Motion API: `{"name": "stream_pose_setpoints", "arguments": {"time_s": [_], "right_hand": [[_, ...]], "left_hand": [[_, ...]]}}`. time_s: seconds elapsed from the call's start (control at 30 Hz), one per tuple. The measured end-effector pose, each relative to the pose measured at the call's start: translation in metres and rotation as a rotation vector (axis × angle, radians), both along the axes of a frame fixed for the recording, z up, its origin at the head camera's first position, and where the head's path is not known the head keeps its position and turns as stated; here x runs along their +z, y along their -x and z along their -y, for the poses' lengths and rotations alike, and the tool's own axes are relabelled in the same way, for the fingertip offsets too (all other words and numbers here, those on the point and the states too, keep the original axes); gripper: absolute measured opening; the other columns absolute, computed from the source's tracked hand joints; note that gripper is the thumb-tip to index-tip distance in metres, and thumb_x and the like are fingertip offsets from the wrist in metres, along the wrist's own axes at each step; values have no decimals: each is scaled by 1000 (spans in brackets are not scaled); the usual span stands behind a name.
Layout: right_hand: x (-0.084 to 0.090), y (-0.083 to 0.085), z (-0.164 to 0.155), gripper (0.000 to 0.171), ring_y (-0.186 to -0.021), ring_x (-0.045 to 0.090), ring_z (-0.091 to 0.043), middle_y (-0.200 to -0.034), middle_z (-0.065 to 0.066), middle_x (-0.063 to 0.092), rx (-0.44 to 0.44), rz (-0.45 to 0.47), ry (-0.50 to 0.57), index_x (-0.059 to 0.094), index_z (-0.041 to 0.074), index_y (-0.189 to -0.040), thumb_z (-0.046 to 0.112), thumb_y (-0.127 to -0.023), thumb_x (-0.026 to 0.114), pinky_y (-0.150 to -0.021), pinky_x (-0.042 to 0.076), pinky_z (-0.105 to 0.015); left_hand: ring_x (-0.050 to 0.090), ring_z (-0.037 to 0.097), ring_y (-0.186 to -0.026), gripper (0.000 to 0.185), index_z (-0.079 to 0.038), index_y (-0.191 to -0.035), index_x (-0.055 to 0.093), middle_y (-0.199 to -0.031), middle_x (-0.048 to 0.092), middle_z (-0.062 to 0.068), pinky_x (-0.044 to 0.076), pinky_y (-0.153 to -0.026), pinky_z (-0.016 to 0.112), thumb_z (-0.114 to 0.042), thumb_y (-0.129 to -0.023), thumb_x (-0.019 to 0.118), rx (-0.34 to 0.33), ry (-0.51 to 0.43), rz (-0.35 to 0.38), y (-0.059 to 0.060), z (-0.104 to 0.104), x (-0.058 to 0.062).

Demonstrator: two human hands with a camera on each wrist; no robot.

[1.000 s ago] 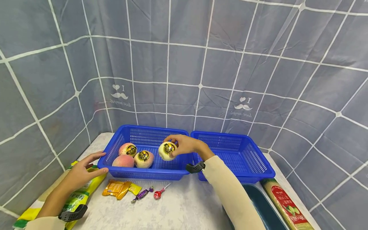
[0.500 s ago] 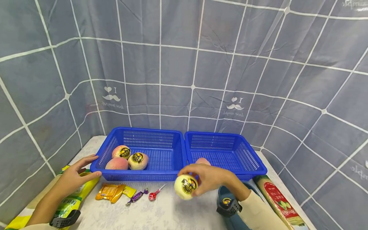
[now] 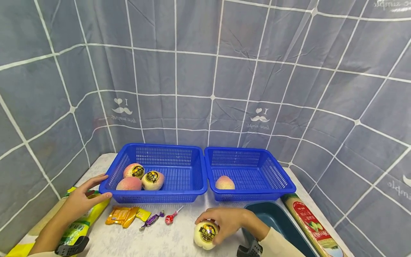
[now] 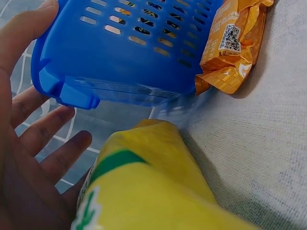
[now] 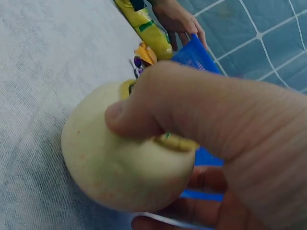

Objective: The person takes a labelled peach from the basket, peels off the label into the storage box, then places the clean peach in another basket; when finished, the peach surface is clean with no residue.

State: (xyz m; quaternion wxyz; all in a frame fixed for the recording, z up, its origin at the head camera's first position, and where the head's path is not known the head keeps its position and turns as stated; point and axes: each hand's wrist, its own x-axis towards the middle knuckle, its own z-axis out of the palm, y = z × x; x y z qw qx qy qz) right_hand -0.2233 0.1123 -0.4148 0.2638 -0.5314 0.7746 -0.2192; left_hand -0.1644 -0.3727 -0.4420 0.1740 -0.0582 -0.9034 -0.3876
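My right hand (image 3: 226,223) grips a pale peach (image 3: 203,235) with a black and gold round label, low over the tablecloth in front of the baskets. In the right wrist view its thumb presses on the peach (image 5: 110,163), with the fingers on the far side. My left hand (image 3: 84,198) touches the front left corner of the left blue basket (image 3: 179,197), its fingers spread and fairly straight. That basket holds three peaches, among them a labelled peach (image 3: 153,181). One pinkish peach (image 3: 225,182) lies in the right blue basket (image 3: 257,196).
An orange wrapped snack (image 3: 121,216), a purple candy (image 3: 152,220) and a red lollipop (image 3: 170,218) lie before the left basket. A yellow-green bag (image 3: 75,228) is under my left arm. To the right are a dark teal tub (image 3: 273,210) and an olive oil package (image 3: 309,221).
My right hand has lifted the pale peach out of the left basket and brought it forward and down near the table. My left hand stays at the basket corner; the head view has shifted slightly.
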Motion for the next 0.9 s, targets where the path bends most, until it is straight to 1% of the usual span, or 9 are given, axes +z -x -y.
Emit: {"name": "stream_pose_setpoints", "arguments": {"time_s": [0.17, 0.27, 0.4, 0.5, 0.6, 0.67, 0.77, 0.83, 0.9], "right_hand": [[-3, 2, -3, 66, -108, 55, -6, -122, 8, 56, -47, 138, 36, 51, 10, -137, 5, -78, 80, -81, 55, -25], [-2, 1, -5, 60, -111, 55, -7, -122, 8, 56, -85, 171, 53, 53, 10, -133, 7, -80, 81, -84, 54, -26], [1, -1, -7, 62, -113, 56, -8, -130, 0, 55, -119, 173, 67, 51, 6, -136, 8, -82, 82, -86, 53, -26], [2, -3, -8, 57, -112, 58, -7, -131, 0, 56, -115, 115, 67, 53, 8, -134, 10, -85, 82, -86, 53, -27], [2, -5, -11, 49, -111, 58, -5, -127, 8, 58, -108, 51, 59, 58, 15, -130, 16, -87, 81, -85, 53, -28], [2, -6, -14, 44, -110, 57, -4, -125, 13, 58, -108, 20, 58, 60, 19, -128, 18, -89, 81, -84, 53, -27], [3, -7, -16, 38, -107, 57, -4, -122, 13, 59, -115, 6, 81, 63, 19, -128, 20, -92, 77, -82, 54, -26], [3, -7, -16, 33, -104, 59, -4, -120, 10, 61, -115, -8, 105, 65, 18, -128, 21, -95, 73, -81, 54, -24], [3, -7, -16, 29, -100, 60, -4, -116, 9, 62, -115, -26, 127, 67, 17, -127, 22, -98, 69, -79, 54, -22]], "left_hand": [[48, 44, -120, 66, -1, -147, 48, -148, 46, 26, 41, -80, 8, -29, -94, 74, 3, 6, -2, 1, 0, 0], [49, 46, -121, 66, -1, -147, 48, -146, 47, 27, 44, -80, 12, -29, -94, 75, 9, 19, -3, 0, 1, 0], [44, 54, -125, 66, 1, -144, 50, -146, 44, 30, 51, -92, 51, -26, -91, 78, -2, 49, -31, -2, 2, 2], [35, 61, -127, 67, 0, -140, 53, -147, 40, 32, 33, -89, 79, -24, -85, 82, -4, 97, -104, -5, 1, 7], [27, 62, -129, 69, -3, -137, 55, -148, 37, 30, 20, -91, 85, -21, -79, 86, -9, 131, -207, -14, -9, 23], [25, 57, -132, 70, -7, -139, 56, -150, 38, 25, 17, -94, 84, -18, -77, 87, -51, 130, -266, -22, -24, 38], [30, 40, -139, 71, -16, -140, 58, -149, 45, 13, 24, -103, 73, -15, -76, 88, -204, 125, -318, -31, -60, 58], [37, 28, -138, 71, -21, -141, 57, -147, 50, 6, 31, -110, 55, -19, -78, 88, -344, 143, -315, -35, -90, 60], [44, 19, -134, 68, -26, -143, 54, -144, 53, -2, 39, -107, 40, -30, -82, 86, -465, 184, -257, -38, -121, 53]]}}
